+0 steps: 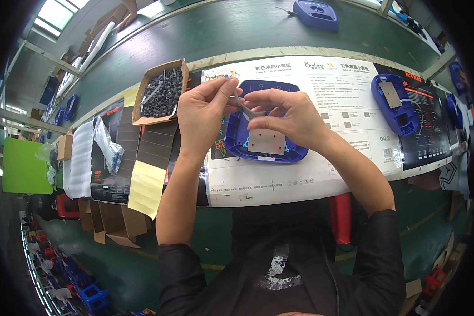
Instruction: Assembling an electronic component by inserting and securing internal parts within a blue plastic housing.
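My left hand [203, 113] is raised over the bench, thumb and forefinger pinched on one end of a thin grey strip [244, 109]. The strip's other end lies between the thumb and fingers of my right hand [289, 113]. I cannot make out exactly what kind of part it is. Below both hands, a blue plastic housing [298, 155] lies with its inside facing up, partly hidden by my fingers. A pale, flat metal plate [267, 142] with small holes sits in its near half, and light blue wires show beside the plate.
Left of my hands stands an open cardboard box [150, 120] of small black cylindrical parts. A second blue housing [395, 102] lies at the right. Beyond, a blue device [317, 15] rests on the green belt [221, 34]; another person's arm [127, 15] reaches in. Yellow paper [146, 188] overhangs the front edge.
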### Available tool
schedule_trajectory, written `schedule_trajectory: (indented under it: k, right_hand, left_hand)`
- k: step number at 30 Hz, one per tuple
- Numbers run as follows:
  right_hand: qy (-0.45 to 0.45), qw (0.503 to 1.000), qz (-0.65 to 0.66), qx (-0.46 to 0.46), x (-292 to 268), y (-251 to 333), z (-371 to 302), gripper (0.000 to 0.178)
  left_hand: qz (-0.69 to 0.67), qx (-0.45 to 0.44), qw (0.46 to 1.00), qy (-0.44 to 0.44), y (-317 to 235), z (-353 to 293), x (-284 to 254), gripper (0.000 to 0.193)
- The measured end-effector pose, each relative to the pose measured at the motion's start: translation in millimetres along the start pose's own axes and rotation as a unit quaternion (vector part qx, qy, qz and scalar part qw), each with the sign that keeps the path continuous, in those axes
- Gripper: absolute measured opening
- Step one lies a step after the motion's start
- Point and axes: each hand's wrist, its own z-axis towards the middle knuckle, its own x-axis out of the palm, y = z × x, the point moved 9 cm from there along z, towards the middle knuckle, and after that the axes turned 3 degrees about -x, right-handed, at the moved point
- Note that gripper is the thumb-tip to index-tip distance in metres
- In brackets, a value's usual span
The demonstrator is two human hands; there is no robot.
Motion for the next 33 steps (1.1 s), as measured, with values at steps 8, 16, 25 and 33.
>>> schedule_trajectory:
  k: [8,16,25,33]
  right_hand:
    - [0.037,0.994,0.102,-0.014,-6,-24,-2,0.064]
    - [-0.016,0.946,0.299,0.124,0,-51,2,0.050]
    - [-0.039,0.987,0.134,0.078,9,-39,10,0.027]
    - [-0.125,0.988,-0.094,0.001,6,-8,9,0.026]
  left_hand:
    - [0.056,0.044,0.997,-0.035,-7,-3,-2,0.025]
    - [0.060,0.034,0.996,-0.047,-5,2,-9,0.027]
    - [0.069,0.032,0.996,-0.047,-7,0,-10,0.028]
    - [0.126,0.073,0.989,-0.041,-25,-8,-1,0.026]
